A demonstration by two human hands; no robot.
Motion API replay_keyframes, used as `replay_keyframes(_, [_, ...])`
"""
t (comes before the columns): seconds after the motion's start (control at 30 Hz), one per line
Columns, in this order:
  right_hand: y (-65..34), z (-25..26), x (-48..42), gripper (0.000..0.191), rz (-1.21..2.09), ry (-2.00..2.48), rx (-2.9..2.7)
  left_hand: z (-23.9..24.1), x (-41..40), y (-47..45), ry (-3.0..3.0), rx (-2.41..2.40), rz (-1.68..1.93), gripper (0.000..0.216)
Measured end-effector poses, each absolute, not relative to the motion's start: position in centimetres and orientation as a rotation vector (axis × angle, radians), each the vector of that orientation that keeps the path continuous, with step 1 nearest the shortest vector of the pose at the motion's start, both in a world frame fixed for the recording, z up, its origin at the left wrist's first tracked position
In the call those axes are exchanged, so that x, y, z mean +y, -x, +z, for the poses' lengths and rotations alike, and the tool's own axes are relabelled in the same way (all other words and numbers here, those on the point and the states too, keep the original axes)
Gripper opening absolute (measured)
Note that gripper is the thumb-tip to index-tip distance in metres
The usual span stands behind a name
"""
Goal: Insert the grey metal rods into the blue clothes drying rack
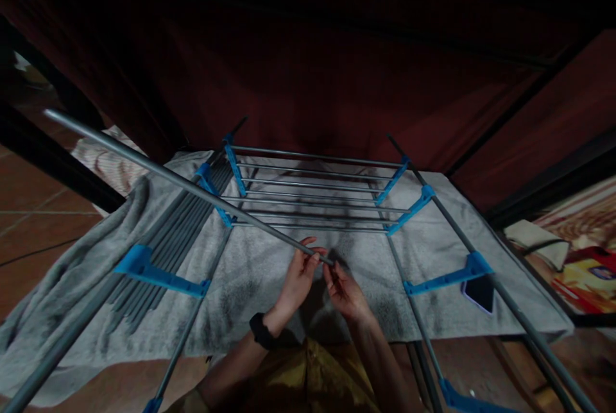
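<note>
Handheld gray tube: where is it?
In the head view, the gray tube slants from left to center, its lower end at the left hand and right hand.

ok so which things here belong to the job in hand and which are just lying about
Likely part of the job:
grey rod, held near one end by the left hand, right hand at its tip
rack frame with blue brackets
loose rods, lying on the left

Apparently just lying about:
phone
yellow and red packet, far right
striped cloth, far left
</note>
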State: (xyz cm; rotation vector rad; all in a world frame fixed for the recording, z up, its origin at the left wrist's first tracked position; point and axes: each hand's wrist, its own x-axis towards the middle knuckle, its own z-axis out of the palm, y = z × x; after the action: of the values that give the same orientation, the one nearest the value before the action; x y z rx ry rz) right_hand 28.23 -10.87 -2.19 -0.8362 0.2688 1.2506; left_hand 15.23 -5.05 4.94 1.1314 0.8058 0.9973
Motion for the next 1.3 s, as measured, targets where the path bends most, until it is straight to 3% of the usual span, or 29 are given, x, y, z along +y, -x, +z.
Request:
replay_keyframes(0.17, [-27.8, -1.5, -11.8, 0.009, 1.566, 0.811, 0.156, 5.7, -4.1, -14.5, -1.299, 0.838, 1.025, 0.049])
replay_keyframes(0.3, [-28.5, -1.2, -12.9, 0.016, 1.744, 0.838, 0.034, 7.6, -2.8, -13.2, -1.525, 0.872, 1.030, 0.052])
replay_keyframes(0.53, [-31.0, -0.5, -13.3, 0.018, 1.480, 0.866, 0.002, 8.7, -2.1, -11.5, -1.833, 0.987, 1.010, 0.048])
replay_keyframes(0.87, [-33.2, 0.6, -13.1, 0.019, 1.260, 0.896, -0.017, 5.5, -1.5, -8.5, -1.935, 1.150, 0.927, 0.034])
replay_keyframes(1.3, [-34.1, 1.4, -12.2, 0.022, 1.098, 0.988, -0.029, 1.1, -1.0, -6.3, -2.103, 1.129, 0.791, 0.044])
